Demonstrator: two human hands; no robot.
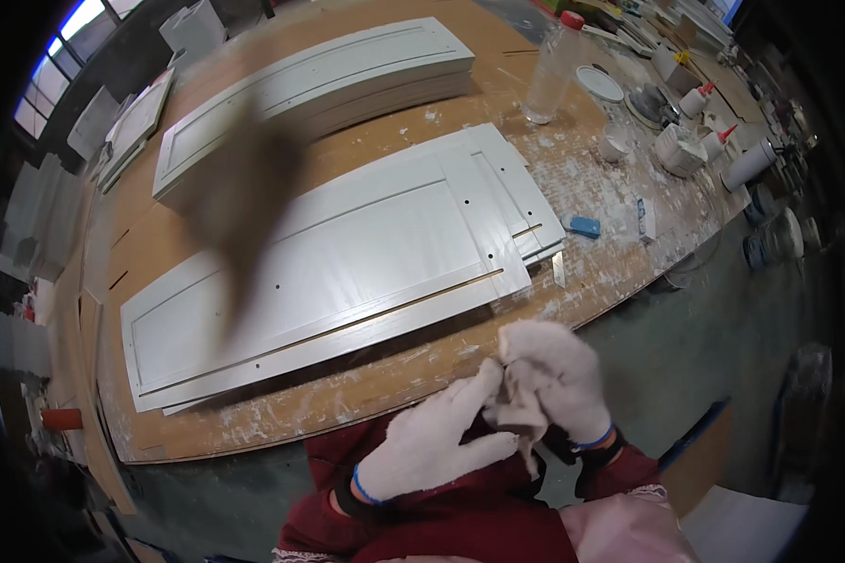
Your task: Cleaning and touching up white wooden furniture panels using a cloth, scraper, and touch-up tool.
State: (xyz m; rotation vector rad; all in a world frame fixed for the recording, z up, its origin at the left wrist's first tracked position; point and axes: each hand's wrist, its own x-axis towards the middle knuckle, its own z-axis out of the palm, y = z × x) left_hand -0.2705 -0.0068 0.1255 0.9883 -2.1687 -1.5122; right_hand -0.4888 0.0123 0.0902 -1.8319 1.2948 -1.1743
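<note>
Both my hands wear white knit gloves with blue cuffs, held together in front of my body near the table's front edge. My right hand (561,380) is closed around a crumpled greyish-beige rag (526,416), whose loose end hangs down. My left hand (432,441) has its thumb and fingers spread apart, the fingertips touching the rag's edge beside my right hand. Beyond them lie white framed panels (347,253), stacked with ends offset, with small dark holes and a long slot. A dark brown blur covers part of these panels.
Another stack of white panels (319,70) lies farther back on the paint-marked table (591,267). On the right are a clear bottle with a red cap (549,70), a blue block (585,227), a sander (650,103), a white tub (681,150) and glue bottles (695,99).
</note>
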